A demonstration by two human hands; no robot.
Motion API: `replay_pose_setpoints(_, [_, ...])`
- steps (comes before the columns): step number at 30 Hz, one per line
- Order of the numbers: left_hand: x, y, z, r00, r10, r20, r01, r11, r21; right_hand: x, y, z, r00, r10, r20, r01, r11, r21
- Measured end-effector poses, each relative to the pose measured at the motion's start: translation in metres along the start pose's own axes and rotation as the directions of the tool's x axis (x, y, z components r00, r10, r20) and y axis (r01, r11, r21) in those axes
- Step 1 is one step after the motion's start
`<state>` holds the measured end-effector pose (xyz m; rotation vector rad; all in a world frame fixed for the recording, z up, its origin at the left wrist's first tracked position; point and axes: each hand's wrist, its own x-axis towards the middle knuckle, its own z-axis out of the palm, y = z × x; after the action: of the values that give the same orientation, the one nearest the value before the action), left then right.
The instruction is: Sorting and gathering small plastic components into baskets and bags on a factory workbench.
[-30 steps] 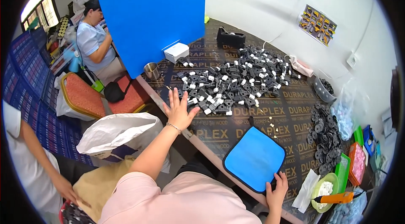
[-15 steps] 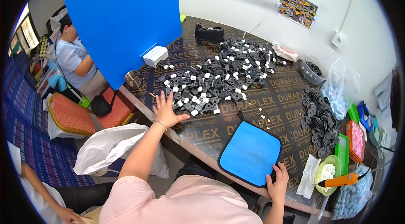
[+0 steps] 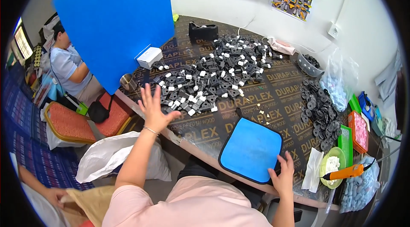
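Observation:
My left hand is raised with its fingers spread, empty, just short of the near edge of a big heap of small black and white parts on the dark table. My right hand rests on the near right corner of a blue pad at the table's front edge. A few tiny pale bits lie just beyond the pad.
A tall blue board stands at the table's left, with a white box and a metal cup by it. Black round parts, coloured trays, an orange tool and bags fill the right. A seated person and a white sack are left.
The view has shifted so the table sits lower and closer. My left hand has lifted off the edge of the heap and is now in the air. My right hand stays on the pad's corner.

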<state>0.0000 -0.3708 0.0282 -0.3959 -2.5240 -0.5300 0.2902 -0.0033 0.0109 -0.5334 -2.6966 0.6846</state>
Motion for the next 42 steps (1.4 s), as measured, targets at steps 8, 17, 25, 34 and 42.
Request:
replay_pose_setpoints(8, [-0.047, 0.026, -0.039, 0.927, -0.352, 0.131, 0.277, 0.405, -0.871, 0.077, -0.096, 0.006, 0.848, -0.501, 0.173, 0.388, 0.809, 0.442])
replay_pose_setpoints(17, [-0.23, 0.063, -0.032, 0.801, -0.543, 0.252, 0.451, 0.271, -0.85, 0.084, -0.281, 0.053, 0.314, -0.697, 0.645, -0.684, 0.305, 0.662])
replay_pose_setpoints(25, [-0.249, 0.046, -0.106, 0.795, -0.504, 0.336, 0.531, 0.312, -0.788, 0.1, -0.316, 0.135, 0.81, -0.326, 0.488, 0.006, 0.836, 0.549])
replay_pose_setpoints(34, [-0.179, 0.027, -0.092, 0.592, -0.491, 0.64, 0.693, -0.097, -0.715, 0.197, -0.21, 0.076, 0.916, -0.204, -0.346, 0.395, 0.62, 0.678])
replay_pose_setpoints(42, [-0.041, 0.01, 0.012, 0.975, -0.174, 0.141, 0.204, 0.952, -0.23, 0.247, 0.021, -0.037, 0.993, 0.05, -0.109, 0.079, 0.414, 0.907])
